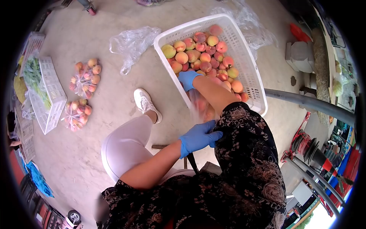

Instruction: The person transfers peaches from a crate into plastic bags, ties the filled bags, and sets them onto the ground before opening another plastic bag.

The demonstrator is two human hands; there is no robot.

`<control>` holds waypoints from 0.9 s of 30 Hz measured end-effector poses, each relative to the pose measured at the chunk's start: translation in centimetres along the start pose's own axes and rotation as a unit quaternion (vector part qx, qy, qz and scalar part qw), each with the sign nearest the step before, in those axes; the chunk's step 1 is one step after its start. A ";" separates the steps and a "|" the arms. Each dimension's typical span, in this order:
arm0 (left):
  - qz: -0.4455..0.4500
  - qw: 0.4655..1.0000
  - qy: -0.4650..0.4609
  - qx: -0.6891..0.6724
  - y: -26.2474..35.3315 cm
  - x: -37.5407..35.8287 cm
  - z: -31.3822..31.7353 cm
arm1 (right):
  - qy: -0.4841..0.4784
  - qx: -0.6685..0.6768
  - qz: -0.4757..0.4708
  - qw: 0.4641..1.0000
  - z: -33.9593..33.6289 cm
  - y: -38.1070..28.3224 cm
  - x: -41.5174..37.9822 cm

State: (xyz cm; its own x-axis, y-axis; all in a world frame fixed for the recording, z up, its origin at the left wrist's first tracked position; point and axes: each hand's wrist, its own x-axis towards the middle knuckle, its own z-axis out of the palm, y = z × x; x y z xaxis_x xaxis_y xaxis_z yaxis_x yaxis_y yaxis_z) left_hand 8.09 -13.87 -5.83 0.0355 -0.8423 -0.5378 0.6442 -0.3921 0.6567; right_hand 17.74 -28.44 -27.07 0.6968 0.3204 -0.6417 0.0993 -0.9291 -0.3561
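A white slatted crate (254, 82) in front of me holds many red-and-yellow peaches (205, 57). Reaching over its near left side, my right hand (187, 80), in a blue glove, is down against the fruit. Its fingertips are hidden. Under my right forearm hangs a clear plastic bag (197, 105) with peaches inside, partly covered by the arm. My left hand (199, 138), also gloved in blue, is closed at the lower end of this bag, close to my right sleeve; the sleeve hides part of its grip.
Two tied bags of peaches (85, 78) (77, 113) lie on the concrete floor to the left. Beyond them stands a white crate (53, 87) with leafy greens. Loose plastic bags (135, 44) lie by the peach crate. A grey metal pole (309, 102) runs along the right.
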 end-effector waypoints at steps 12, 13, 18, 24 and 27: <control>-0.013 0.998 0.039 -0.055 -1.0 -0.2 -2.1 | 0.188 -0.038 0.185 0.964 -0.5 -1.2 2.7; -0.010 0.997 0.039 -0.068 -1.4 0.1 -2.2 | 0.169 -0.064 0.213 0.960 -0.6 -1.7 3.7; -0.005 0.994 0.057 -0.089 -2.3 0.7 -2.1 | 0.193 0.009 0.192 0.962 0.0 -0.3 4.3; -0.007 0.996 0.059 -0.063 -0.6 -0.2 -0.7 | 0.338 0.259 0.177 0.887 -2.4 3.2 -5.3; 0.016 0.995 0.069 -0.076 0.0 0.0 -0.6 | 0.416 0.634 0.078 0.647 -1.8 6.8 -9.6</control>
State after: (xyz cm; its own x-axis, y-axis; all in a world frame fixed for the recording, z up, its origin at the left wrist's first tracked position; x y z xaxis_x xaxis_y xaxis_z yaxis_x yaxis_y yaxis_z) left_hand 8.52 -13.70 -6.15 0.1562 -0.7908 -0.5918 0.7482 -0.2964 0.5936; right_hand 12.97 -38.15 -22.07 0.8220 -0.4599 -0.3359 -0.3128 0.1284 -0.9411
